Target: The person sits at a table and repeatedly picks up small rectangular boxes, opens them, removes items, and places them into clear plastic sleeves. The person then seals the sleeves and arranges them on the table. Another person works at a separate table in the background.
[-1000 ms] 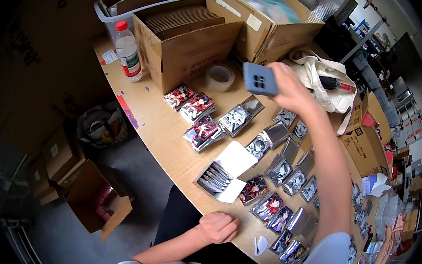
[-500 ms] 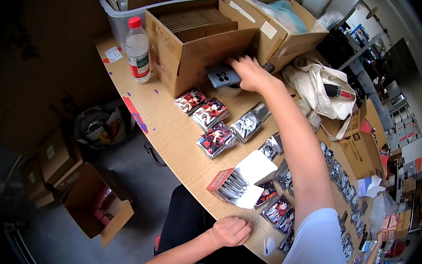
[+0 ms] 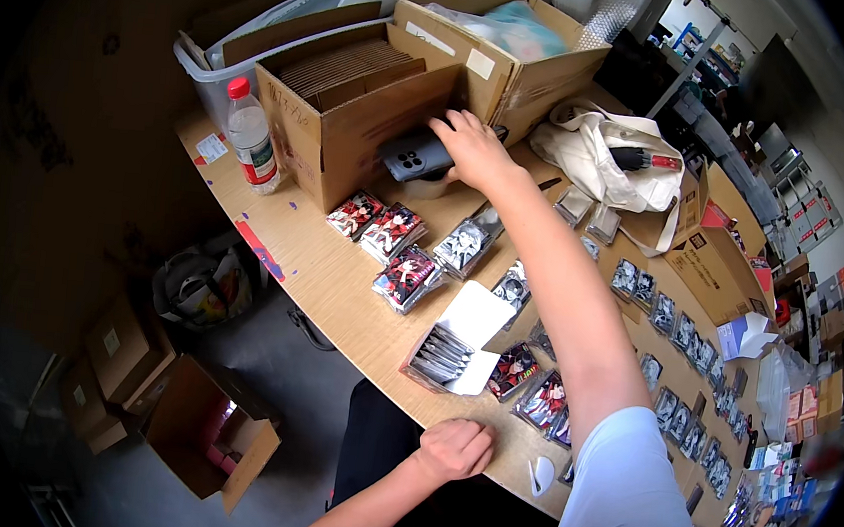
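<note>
My right hand [image 3: 474, 150] reaches across the table to a dark smartphone [image 3: 413, 157] with a round camera cluster. Its fingers and thumb close around the phone's right end; the fingertips are partly hidden. The phone is over a pale tape roll [image 3: 427, 187], beside a brown carton [image 3: 352, 142]. At the table's near edge, my left hand [image 3: 457, 449] is a loose fist with nothing visible in it. Just beyond it stands a small box [image 3: 483, 314] with its white lid raised, filled with upright packets [image 3: 442, 354]. Stacks of illustrated cards [image 3: 392, 231] lie between box and carton.
A red-capped bottle [image 3: 252, 138] stands left of the carton. Behind are a second carton [image 3: 461, 41] and a plastic tub [image 3: 193, 68]. A canvas bag [image 3: 610, 180], rows of card packs [image 3: 687, 332] and an open carton [image 3: 713, 269] occupy the right. A white mouse-like object [image 3: 541, 475] is near my left hand.
The view has shifted, showing more of the card rows at right. My right hand stays at the phone, its fingers slightly more raised. My left hand remains a fist at the edge.
</note>
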The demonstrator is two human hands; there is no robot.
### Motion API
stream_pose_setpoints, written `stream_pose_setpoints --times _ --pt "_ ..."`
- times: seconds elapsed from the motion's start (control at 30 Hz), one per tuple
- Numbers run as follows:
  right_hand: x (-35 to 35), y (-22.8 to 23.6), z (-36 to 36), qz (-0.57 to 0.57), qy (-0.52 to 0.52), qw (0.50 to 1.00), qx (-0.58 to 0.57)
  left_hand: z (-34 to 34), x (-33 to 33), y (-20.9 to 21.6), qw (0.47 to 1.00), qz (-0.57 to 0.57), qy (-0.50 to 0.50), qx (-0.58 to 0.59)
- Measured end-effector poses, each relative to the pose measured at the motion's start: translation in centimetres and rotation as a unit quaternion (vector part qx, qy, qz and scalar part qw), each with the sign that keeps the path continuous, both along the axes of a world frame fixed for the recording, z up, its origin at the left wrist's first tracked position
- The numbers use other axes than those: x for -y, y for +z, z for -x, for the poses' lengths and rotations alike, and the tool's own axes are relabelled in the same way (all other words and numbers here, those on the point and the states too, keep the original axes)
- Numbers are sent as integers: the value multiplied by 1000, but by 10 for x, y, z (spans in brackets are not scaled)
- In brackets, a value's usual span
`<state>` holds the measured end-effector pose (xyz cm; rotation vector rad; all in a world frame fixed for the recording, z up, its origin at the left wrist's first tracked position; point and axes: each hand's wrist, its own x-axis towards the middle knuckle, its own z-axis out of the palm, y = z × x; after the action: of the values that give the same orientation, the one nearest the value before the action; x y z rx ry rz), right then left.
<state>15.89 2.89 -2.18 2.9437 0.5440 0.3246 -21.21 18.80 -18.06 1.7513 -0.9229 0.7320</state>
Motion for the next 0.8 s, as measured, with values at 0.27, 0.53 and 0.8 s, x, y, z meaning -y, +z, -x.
stream_pose_setpoints --times 0.27,0.53,0.8 --pt "50 62 188 -105 72 991 29 -2 3 -7 1000 -16 6 5" --pt "58 94 500 -236 -152 944 -173 -6 -17 11 994 -13 -88 64" --pt "-4 -10 692 -607 -244 756 -10 -64 -78 128 954 -262 66 132"
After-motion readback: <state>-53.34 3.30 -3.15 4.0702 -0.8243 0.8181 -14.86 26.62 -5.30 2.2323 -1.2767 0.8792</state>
